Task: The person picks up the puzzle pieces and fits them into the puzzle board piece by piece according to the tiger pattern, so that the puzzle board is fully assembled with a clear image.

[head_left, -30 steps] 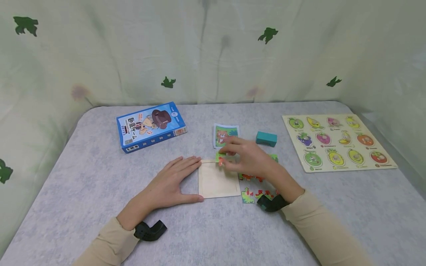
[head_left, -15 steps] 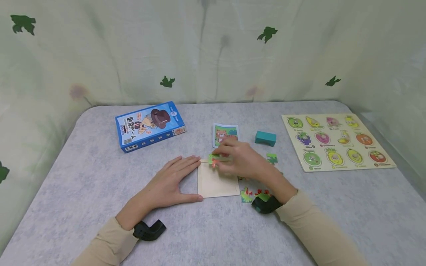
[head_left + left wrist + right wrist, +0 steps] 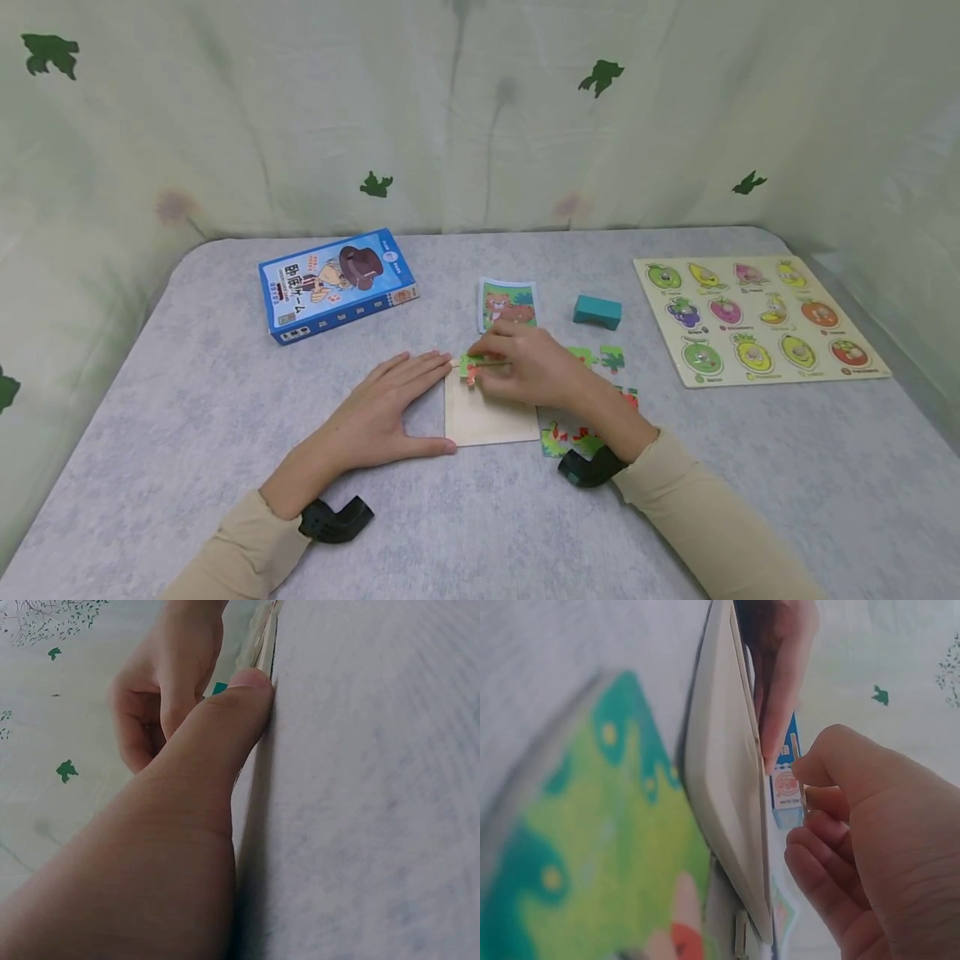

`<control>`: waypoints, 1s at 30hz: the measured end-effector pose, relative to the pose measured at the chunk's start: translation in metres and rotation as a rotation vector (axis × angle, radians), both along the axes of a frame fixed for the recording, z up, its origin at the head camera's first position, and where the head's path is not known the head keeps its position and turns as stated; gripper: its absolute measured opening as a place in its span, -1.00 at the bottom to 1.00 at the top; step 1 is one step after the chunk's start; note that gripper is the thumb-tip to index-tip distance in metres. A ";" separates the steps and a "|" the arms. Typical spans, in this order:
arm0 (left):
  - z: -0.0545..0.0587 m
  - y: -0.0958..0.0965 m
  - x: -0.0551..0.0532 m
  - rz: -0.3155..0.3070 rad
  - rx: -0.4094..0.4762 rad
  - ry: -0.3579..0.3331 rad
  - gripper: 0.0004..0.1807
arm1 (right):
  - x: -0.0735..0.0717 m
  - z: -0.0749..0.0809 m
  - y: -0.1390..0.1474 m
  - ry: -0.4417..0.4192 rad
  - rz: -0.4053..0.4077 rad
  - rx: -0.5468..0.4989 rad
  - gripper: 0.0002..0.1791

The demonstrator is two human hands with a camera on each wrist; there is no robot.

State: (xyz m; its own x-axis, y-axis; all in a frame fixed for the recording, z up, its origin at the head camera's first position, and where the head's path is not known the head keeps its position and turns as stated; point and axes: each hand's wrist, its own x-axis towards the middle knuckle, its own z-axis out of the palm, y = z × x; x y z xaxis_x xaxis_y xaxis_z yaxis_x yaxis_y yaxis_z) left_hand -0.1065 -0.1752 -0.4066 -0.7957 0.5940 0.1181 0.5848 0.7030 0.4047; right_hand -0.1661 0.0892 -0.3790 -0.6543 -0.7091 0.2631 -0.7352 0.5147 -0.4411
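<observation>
A shallow wooden puzzle tray lies in the middle of the table in the head view, its inside bare. Along its left edge rests my left hand, fingers straight and thumb spread at the near corner. My right hand pinches a green and red jigsaw piece over the tray's far left corner. In the right wrist view this piece is seen edge-on, a thin strip at the fingertips, apart from the tray. Loose jigsaw pieces lie right of the tray, partly hidden by my right forearm.
Behind the tray lies a bear picture card, with a teal block to its right. A blue game box sits at the back left. On the right is a fruit puzzle board. A curtain hangs behind the table.
My right hand has moved left with the jigsaw piece, from the tray's far edge to its far left corner. More loose pieces show behind it. My left hand stays put.
</observation>
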 end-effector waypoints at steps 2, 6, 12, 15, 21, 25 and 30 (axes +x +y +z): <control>0.000 0.000 0.000 -0.002 0.003 0.000 0.13 | 0.001 0.000 0.000 -0.011 -0.002 0.008 -0.74; 0.000 0.000 0.000 -0.005 0.007 0.007 0.14 | 0.003 0.002 -0.002 -0.031 -0.004 0.024 -0.73; -0.001 -0.001 0.000 -0.007 0.006 0.018 0.14 | 0.005 0.001 -0.006 -0.101 -0.019 0.051 -0.71; -0.001 -0.001 0.000 -0.008 0.005 0.017 0.14 | 0.005 0.000 -0.007 -0.114 -0.027 0.063 -0.70; -0.002 -0.001 0.000 -0.007 0.006 0.021 0.14 | 0.005 -0.004 -0.007 -0.078 -0.015 0.064 -0.70; -0.001 -0.001 0.000 -0.005 0.006 0.022 0.13 | 0.005 -0.006 -0.008 -0.040 -0.004 0.065 -0.71; -0.001 -0.001 0.001 -0.004 0.005 0.016 0.13 | 0.005 -0.009 -0.010 -0.016 0.011 0.049 -0.71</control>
State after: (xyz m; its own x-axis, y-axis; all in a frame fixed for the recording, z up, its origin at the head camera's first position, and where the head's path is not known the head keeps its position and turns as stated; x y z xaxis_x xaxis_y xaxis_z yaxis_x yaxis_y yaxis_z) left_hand -0.1059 -0.1763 -0.4078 -0.7912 0.5967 0.1338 0.5941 0.6983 0.3993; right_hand -0.1614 0.0793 -0.3883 -0.6498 -0.7282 0.2180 -0.7344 0.5275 -0.4272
